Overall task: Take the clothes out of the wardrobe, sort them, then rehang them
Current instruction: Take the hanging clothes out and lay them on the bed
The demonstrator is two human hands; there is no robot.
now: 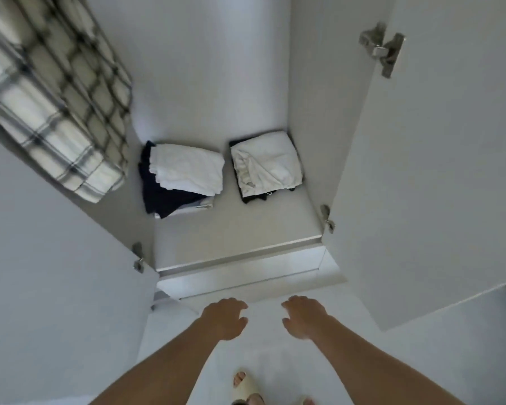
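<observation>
I look down into an open white wardrobe (pixel 216 83). A checked grey-and-white shirt (pixel 56 92) hangs at the upper left. On the wardrobe's shelf (pixel 234 229) lie two folded stacks: a left stack (pixel 181 176) with white cloth over dark navy pieces, and a right stack (pixel 265 165) with a white garment over black ones. My left hand (pixel 225 317) and my right hand (pixel 303 317) reach forward side by side below the shelf's front edge. Their fingers are loosely curled and hold nothing.
Both wardrobe doors stand open, the left door (pixel 56 273) and the right door (pixel 435 171) with metal hinges (pixel 383 48). A drawer front (pixel 240 276) sits under the shelf. My sandalled feet (pixel 246 384) stand on the white floor.
</observation>
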